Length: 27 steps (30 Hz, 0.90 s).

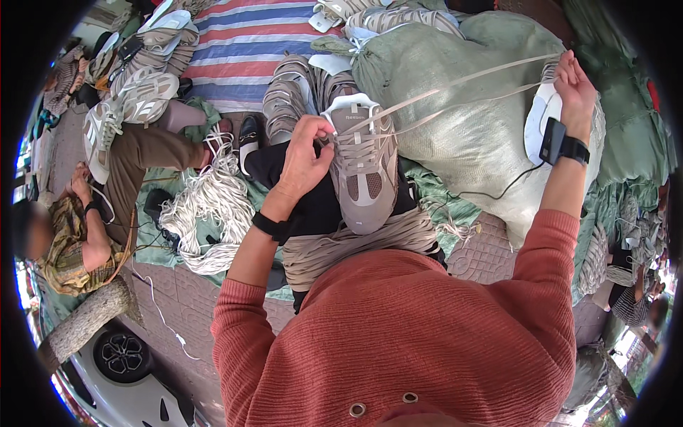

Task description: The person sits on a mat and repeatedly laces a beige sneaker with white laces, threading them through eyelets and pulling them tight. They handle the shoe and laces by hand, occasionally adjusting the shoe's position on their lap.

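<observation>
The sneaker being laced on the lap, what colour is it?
The sneaker is beige-grey with brownish mesh panels and pale laces; the head view shows it best.

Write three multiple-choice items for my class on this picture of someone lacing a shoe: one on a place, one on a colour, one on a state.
1. Where does the grey sneaker rest?
A. On the person's lap
B. On the striped mat
C. Inside the green sack

2. What colour is the person's sweater?
A. Blue
B. Rust red
C. White

3. How do the laces run between the hands?
A. Coiled in a heap
B. Tied in a bow
C. Pulled taut

Answers:
1 A, the sneaker lies on the dark cloth over the knees, with the left hand gripping its collar.
2 B, both sleeves and the chest are rust red.
3 C, they stretch straight from the sneaker to the raised right hand.
</observation>
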### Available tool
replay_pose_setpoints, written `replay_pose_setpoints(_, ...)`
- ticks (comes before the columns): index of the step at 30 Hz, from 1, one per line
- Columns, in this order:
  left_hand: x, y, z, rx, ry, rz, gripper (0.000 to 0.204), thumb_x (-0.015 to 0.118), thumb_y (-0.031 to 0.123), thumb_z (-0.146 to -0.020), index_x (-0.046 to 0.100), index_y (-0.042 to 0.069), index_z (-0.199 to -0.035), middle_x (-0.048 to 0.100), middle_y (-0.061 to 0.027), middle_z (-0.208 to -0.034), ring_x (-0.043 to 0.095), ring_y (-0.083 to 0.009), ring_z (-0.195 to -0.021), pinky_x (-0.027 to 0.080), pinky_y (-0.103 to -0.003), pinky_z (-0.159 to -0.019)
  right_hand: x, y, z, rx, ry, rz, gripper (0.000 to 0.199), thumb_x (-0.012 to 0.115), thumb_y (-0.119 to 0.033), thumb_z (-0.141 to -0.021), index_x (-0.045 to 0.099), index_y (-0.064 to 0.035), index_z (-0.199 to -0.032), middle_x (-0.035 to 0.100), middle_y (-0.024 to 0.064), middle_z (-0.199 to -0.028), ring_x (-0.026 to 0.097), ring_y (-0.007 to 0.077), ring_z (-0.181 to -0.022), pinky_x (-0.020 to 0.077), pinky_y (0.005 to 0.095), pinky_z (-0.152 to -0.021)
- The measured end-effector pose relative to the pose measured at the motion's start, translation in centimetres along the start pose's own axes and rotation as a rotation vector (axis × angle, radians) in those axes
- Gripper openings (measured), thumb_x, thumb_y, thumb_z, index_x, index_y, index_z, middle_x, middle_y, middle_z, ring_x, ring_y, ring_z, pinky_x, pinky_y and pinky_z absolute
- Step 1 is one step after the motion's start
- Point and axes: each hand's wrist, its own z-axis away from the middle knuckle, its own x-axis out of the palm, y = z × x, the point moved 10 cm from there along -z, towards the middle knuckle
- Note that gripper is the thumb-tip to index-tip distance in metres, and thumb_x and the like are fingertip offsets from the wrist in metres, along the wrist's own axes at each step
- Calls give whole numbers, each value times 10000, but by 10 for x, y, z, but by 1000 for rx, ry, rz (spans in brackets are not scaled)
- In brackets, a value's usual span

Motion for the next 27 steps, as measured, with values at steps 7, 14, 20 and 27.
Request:
replay_pose_setpoints(7,30,27,-23,144,-88,-452,226,743,134,-707,620,94,-893,528,-54,-991,477,-292,-975,363,-399,-837,12,81,24,-102,229,725,240,519,-175,-953,619,0,-1085,654,73,-986,390,64,-579,309,196,-512)
replay_pose_setpoints(14,15,-34,-20,-381,-65,561,134,586,147,-872,640,39,-931,636,-47,-992,564,-187,-961,385,-332,-896,49,207,61,-178,-207,1531,255,488,-104,-936,632,-138,-1143,692,-9,-813,504,54,-631,422,210,-584)
replay_pose_setpoints(20,-131,-84,50,-587,507,1213,177,542,224,-902,609,60,-888,650,-100,-966,584,-233,-973,418,-393,-962,69,279,114,-333,-358,1786,382,498,-43,-901,524,-191,-1252,669,-18,-779,621,159,-719,396,331,-761)
replay_pose_setpoints(27,-147,-133,214,-1348,-118,11,391,566,378,-890,666,15,-995,630,-19,-673,563,-95,-605,429,-263,-575,56,307,151,-355,-288,1711,415,501,-10,-893,428,-100,-1292,642,-37,-785,585,149,-701,299,348,-773)
